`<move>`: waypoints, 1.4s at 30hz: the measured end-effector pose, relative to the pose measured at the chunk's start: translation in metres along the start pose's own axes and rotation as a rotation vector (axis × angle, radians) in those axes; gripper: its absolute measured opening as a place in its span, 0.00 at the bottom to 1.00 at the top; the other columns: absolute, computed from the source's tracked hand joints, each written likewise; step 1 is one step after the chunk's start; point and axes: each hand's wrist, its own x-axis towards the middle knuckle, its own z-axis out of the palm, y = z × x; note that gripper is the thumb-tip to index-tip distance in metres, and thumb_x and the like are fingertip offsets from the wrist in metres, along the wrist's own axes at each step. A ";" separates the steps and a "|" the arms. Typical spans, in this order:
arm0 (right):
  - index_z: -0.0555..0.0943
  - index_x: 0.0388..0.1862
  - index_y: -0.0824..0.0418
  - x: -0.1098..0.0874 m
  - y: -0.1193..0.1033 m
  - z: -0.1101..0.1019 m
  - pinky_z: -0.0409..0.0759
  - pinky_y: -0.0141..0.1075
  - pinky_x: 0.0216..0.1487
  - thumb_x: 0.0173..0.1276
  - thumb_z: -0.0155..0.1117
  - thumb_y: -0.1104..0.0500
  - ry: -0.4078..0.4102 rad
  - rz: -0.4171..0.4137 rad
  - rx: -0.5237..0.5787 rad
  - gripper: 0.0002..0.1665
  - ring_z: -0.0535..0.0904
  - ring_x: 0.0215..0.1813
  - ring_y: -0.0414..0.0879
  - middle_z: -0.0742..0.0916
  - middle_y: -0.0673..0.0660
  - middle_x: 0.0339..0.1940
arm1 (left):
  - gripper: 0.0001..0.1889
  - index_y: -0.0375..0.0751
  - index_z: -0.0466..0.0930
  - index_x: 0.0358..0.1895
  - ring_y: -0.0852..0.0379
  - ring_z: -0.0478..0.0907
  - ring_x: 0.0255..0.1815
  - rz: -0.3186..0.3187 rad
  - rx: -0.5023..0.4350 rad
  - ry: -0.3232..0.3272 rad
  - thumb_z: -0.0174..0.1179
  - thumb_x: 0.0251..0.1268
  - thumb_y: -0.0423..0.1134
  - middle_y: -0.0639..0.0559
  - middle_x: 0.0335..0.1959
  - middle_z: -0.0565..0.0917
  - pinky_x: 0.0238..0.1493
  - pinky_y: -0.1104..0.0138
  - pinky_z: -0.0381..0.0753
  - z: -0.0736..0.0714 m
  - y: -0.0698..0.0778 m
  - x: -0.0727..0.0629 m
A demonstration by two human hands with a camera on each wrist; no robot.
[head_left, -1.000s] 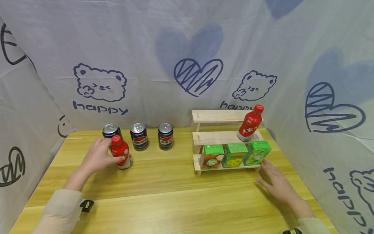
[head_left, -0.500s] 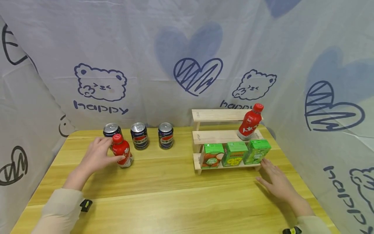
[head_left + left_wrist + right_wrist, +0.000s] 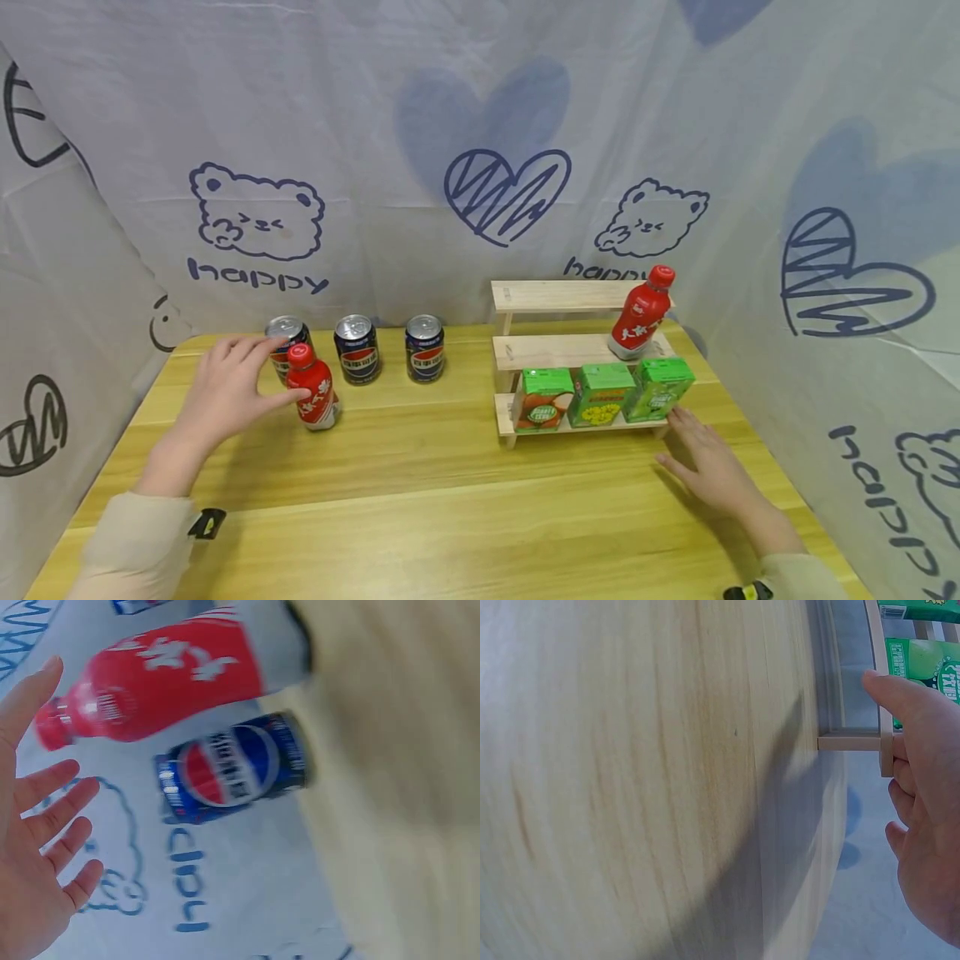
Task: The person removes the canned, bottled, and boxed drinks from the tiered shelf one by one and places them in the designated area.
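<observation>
My left hand (image 3: pixel 228 387) is spread beside a red bottle (image 3: pixel 313 396) that stands upright on the table at the left. In the left wrist view its fingers are apart and hold nothing, with the bottle's red cap between thumb and fingers in that view. A dark blue Pepsi can (image 3: pixel 232 769) stands just behind the bottle. At the right, my right hand (image 3: pixel 708 467) lies at the lower right end of a three-step wooden shelf (image 3: pixel 551 354); its fingers reach along that end, thumb near the front edge in the right wrist view.
Two more Pepsi cans, a middle one (image 3: pixel 357 358) and a right one (image 3: pixel 425 354), stand along the back of the table (image 3: pixel 420 517). Three green drink cartons (image 3: pixel 602 396) line the shelf's lowest step. Another red bottle (image 3: pixel 640 321) stands on its middle step. A printed cloth (image 3: pixel 375 242) hangs behind.
My left hand has let go of the red bottle and drawn back to the left, fingers spreading. The bottle stays standing in front of the left can. The right hand has stayed put.
</observation>
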 end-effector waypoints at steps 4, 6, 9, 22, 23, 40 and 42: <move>0.58 0.74 0.71 -0.002 0.001 0.002 0.40 0.53 0.79 0.71 0.59 0.45 0.011 -0.005 0.005 0.44 0.54 0.76 0.69 0.60 0.71 0.76 | 0.44 0.41 0.72 0.64 0.36 0.63 0.59 0.023 0.012 0.037 0.75 0.43 0.59 0.35 0.59 0.75 0.58 0.40 0.60 -0.014 0.012 0.006; 0.58 0.74 0.71 -0.003 0.001 0.003 0.39 0.52 0.79 0.71 0.59 0.45 0.011 -0.005 0.008 0.44 0.54 0.76 0.69 0.59 0.71 0.76 | 0.44 0.43 0.72 0.65 0.38 0.63 0.61 0.032 0.012 0.041 0.74 0.43 0.60 0.37 0.60 0.75 0.59 0.41 0.60 -0.020 0.019 0.011; 0.58 0.74 0.71 -0.003 0.001 0.004 0.41 0.54 0.78 0.71 0.59 0.45 0.006 0.002 0.008 0.44 0.54 0.76 0.69 0.59 0.71 0.76 | 0.44 0.45 0.71 0.65 0.39 0.62 0.63 0.053 0.010 0.039 0.73 0.45 0.62 0.40 0.62 0.74 0.61 0.42 0.59 -0.029 0.032 0.018; 0.59 0.73 0.71 -0.002 0.001 0.006 0.46 0.58 0.77 0.70 0.59 0.43 0.002 -0.006 0.002 0.45 0.56 0.76 0.69 0.61 0.71 0.76 | 0.41 0.49 0.72 0.66 0.42 0.63 0.67 0.252 0.077 0.031 0.68 0.49 0.65 0.46 0.63 0.75 0.64 0.43 0.61 -0.050 0.085 0.054; 0.59 0.73 0.71 -0.002 0.001 0.007 0.47 0.58 0.76 0.70 0.59 0.43 0.001 -0.005 0.001 0.45 0.56 0.76 0.69 0.61 0.70 0.76 | 0.41 0.49 0.72 0.66 0.42 0.63 0.67 0.270 0.080 0.036 0.68 0.49 0.65 0.46 0.63 0.75 0.64 0.43 0.61 -0.049 0.088 0.056; 0.58 0.74 0.72 0.000 -0.001 -0.003 0.47 0.61 0.75 0.71 0.59 0.46 -0.016 0.000 0.013 0.44 0.54 0.76 0.70 0.60 0.72 0.76 | 0.34 0.49 0.74 0.64 0.43 0.66 0.66 0.503 0.050 0.074 0.61 0.58 0.65 0.47 0.61 0.76 0.63 0.46 0.65 -0.037 0.157 0.107; 0.58 0.73 0.72 0.001 -0.001 -0.003 0.46 0.61 0.75 0.71 0.59 0.46 -0.016 0.000 0.013 0.44 0.54 0.76 0.70 0.60 0.72 0.76 | 0.34 0.49 0.74 0.64 0.43 0.65 0.66 0.510 0.042 0.054 0.60 0.59 0.65 0.47 0.61 0.76 0.63 0.47 0.64 -0.037 0.166 0.113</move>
